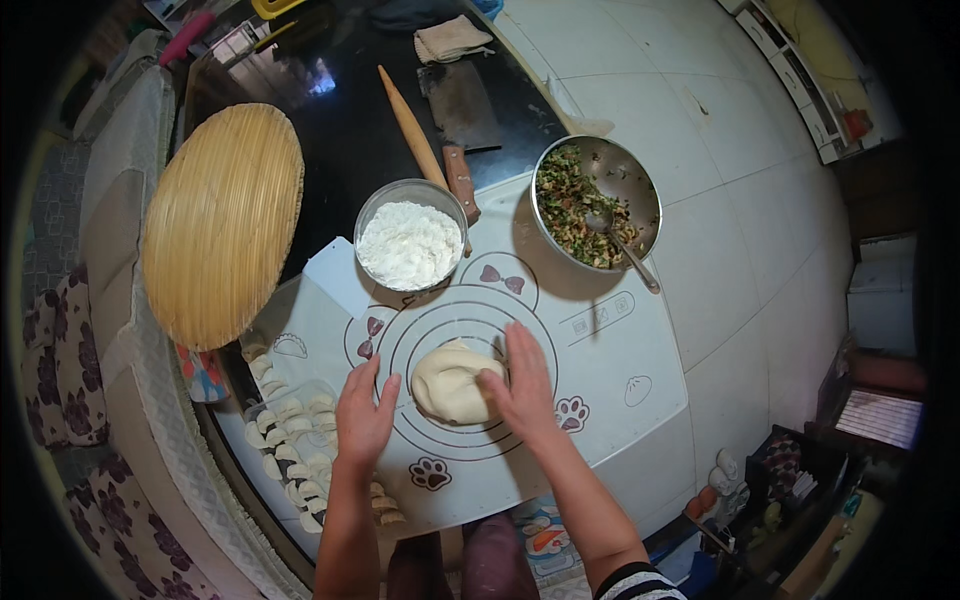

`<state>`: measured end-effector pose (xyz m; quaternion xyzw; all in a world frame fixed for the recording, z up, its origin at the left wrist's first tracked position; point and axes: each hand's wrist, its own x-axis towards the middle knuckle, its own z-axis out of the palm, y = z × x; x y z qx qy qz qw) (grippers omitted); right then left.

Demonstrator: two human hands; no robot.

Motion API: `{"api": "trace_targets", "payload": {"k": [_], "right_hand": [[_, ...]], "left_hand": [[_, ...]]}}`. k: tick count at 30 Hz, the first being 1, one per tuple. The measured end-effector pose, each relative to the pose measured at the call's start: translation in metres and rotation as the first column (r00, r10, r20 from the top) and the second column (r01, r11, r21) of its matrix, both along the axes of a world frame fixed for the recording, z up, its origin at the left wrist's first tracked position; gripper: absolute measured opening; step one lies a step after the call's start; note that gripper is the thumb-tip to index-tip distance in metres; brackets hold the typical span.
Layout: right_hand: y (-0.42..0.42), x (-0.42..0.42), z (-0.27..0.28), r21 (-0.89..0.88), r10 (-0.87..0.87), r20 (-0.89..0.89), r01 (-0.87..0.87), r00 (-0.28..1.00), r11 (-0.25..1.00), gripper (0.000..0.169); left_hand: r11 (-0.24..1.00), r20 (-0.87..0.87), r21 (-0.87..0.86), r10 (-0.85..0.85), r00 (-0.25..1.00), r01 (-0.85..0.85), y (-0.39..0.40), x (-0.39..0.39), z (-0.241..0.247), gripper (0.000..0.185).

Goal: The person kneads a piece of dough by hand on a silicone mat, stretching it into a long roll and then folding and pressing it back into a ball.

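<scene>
A ball of pale dough [450,382] lies on a printed white kneading mat [622,352]. My right hand [521,382] is at the dough's right side, its thumb over the edge; whether it presses on the dough I cannot tell. To the left of the dough, my left hand [367,409] is held with fingers apart and nothing in it. Beyond the dough stands a bowl of white flour [410,244]. At the mat's far right corner, a steel bowl [649,202] holds chopped filling [581,206] and a metal spoon [634,262].
Shaped dumplings [296,442] lie at the left, partly behind my left forearm. A wooden rolling pin [411,127], a cleaver [461,109] and a folded cloth [450,39] lie on the black tabletop. An oval woven tray [225,225] is at the left, near a white scraper [337,277].
</scene>
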<state>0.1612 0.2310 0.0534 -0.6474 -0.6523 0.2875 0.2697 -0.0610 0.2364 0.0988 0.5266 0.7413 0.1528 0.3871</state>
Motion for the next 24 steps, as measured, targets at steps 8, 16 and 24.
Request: {"api": "trace_targets", "payload": {"k": [8,16,24], "right_hand": [[-0.023,-0.035,-0.005,0.025,0.087,-0.182,-0.084,0.979,0.996,0.045],[-0.008,-0.015,-0.003,0.074,-0.239,-0.014,0.239,0.971,0.968,0.054],[-0.024,-0.051,-0.023,0.108,0.005,0.328,-0.042,0.945,0.993,0.074]], "left_hand": [[0.97,0.594,0.021,0.183,0.783,-0.243,-0.04,0.03,-0.07,0.046],[0.948,0.373,0.304,-0.032,0.927,-0.089,0.009,0.061,-0.051,0.043],[0.92,-0.162,0.214,-0.299,0.941,0.329,-0.002,0.031,-0.089,0.052]]}}
